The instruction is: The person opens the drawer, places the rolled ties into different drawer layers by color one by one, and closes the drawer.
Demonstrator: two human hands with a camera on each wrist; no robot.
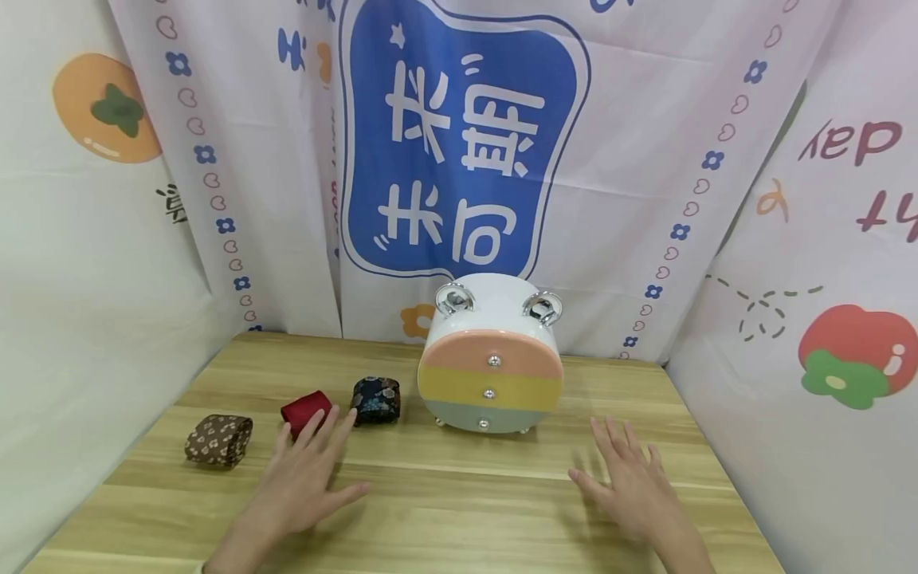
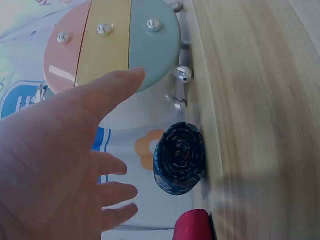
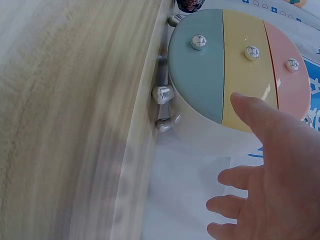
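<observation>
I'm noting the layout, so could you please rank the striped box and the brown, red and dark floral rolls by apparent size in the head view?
1. Striped box
2. Brown roll
3. Dark floral roll
Unsure: red roll, partly covered by the left hand.

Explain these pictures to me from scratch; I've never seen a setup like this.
There is no machine here, just a person's bare left hand and right hand. The wide picture comes from a camera worn on the head, looking forward and down. The other two come from cameras on the wrists, which is why the scene looks tipped sideways. On the table stands a striped box. In the wide view, to its left, lie a dark roll, a red roll and a brown roll. Both hands have their fingers spread, and neither holds anything.
</observation>
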